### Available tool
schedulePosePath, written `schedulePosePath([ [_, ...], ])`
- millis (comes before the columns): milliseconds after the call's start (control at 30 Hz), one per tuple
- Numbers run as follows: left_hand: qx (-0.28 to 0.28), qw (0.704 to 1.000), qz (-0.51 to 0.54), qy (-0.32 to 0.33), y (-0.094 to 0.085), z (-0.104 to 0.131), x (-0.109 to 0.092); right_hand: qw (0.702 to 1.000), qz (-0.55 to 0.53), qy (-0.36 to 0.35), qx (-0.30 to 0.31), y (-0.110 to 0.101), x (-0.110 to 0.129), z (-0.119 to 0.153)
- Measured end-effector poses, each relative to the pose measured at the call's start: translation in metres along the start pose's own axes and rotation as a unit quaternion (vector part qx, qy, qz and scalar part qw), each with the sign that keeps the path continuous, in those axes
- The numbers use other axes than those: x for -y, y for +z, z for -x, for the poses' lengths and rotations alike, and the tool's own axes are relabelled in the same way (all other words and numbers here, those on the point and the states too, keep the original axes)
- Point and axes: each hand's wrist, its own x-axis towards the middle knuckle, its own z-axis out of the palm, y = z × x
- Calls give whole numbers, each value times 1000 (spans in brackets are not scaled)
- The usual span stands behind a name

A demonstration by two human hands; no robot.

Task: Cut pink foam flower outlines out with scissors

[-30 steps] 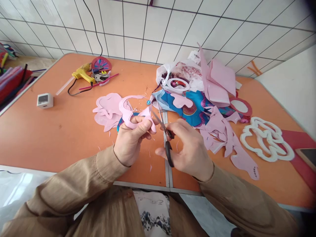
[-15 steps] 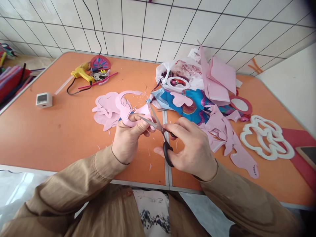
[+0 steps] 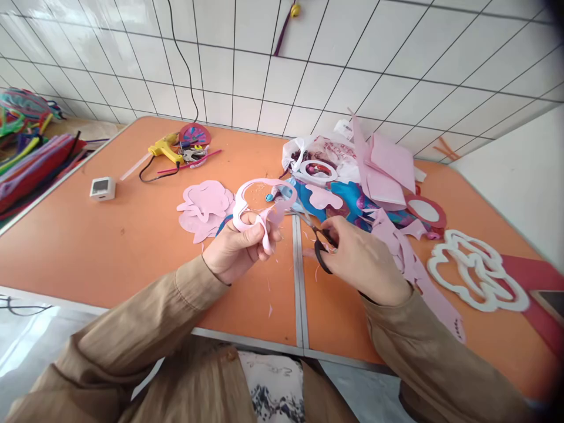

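Left hand (image 3: 235, 249) pinched looped pink foam cutout (image 3: 259, 202); right hand (image 3: 365, 258) gripped black-handled scissors (image 3: 315, 235), mid-cut; next snip probably needed turning foam.

The left hand (image 3: 235, 249) pinches a pink foam ring (image 3: 259, 202) above the orange worktop (image 3: 110, 247), its loop standing up from the fingers. The right hand (image 3: 363, 261) grips black-handled scissors (image 3: 315, 235), blades pointing left to the ring's edge. Pink cutouts (image 3: 205, 208) lie just behind the left hand. Farther back sit a yellow glue gun (image 3: 165, 150) and a small white cube (image 3: 102, 188). A white foam outline (image 3: 478, 270) lies at the right, pink scraps (image 3: 409, 258) between it and the right hand.
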Motion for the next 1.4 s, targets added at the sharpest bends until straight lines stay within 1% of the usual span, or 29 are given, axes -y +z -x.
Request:
schedulePosePath([
  [67,23,1000,2,16,-1,0,-1,996,61,0,68,2,-1,-1],
  [133,45,999,-2,26,-3,0,-1,988,97,-15,115,4,-1,-2],
  [233,64,998,-12,25,-5,0,-2,986,94,-24,139,6,-2,-4],
  [367,65,998,-12,10,-7,1,-4,983,36,-18,177,5,-3,-11],
  [500,80,996,-32,-28,-11,-1,-6,986,-14,-51,156,5,-9,-11],
  [567,92,993,-55,-52,-13,-3,-7,985,-65,-64,145,4,-12,-9],
  [667,114,985,-111,-66,-16,-8,-11,974,-169,-71,132,3,-16,-8],
  [767,144,969,-186,-78,-18,-13,-18,955,-254,-84,131,2,-20,-15],
  [867,183,944,-254,-102,-17,-19,-28,923,-355,-76,127,2,-22,-28],
  [900,205,934,-271,-114,-16,-22,-32,912,-388,-69,118,1,-21,-32],
  [967,251,911,-297,-138,-14,-26,-36,882,-454,-63,110,-1,-16,-39],
  [1000,272,899,-308,-153,-13,-28,-38,860,-491,-66,120,-2,-11,-42],
  [1033,288,889,-315,-166,-12,-30,-38,807,-566,-72,152,-5,-6,-45],
  [1067,296,882,-322,-177,-12,-32,-39,758,-619,-83,190,-7,-1,-47],
  [1100,299,876,-330,-186,-13,-34,-38,727,-642,-98,223,-10,4,-49],
  [1133,295,873,-337,-190,-13,-35,-38,712,-653,-110,234,-14,10,-50],
  [1167,290,872,-347,-190,-14,-36,-38,707,-656,-119,235,-17,14,-52],
  [1200,281,871,-355,-190,-15,-37,-39,711,-653,-125,228,-20,19,-53],
  [1233,269,872,-364,-188,-16,-38,-39,723,-645,-129,211,-23,22,-53],
  [1367,230,865,-398,-203,-18,-39,-43,785,-585,-145,142,-30,30,-52],
  [1400,223,868,-395,-203,-18,-40,-44,799,-571,-146,123,-31,31,-51],
])
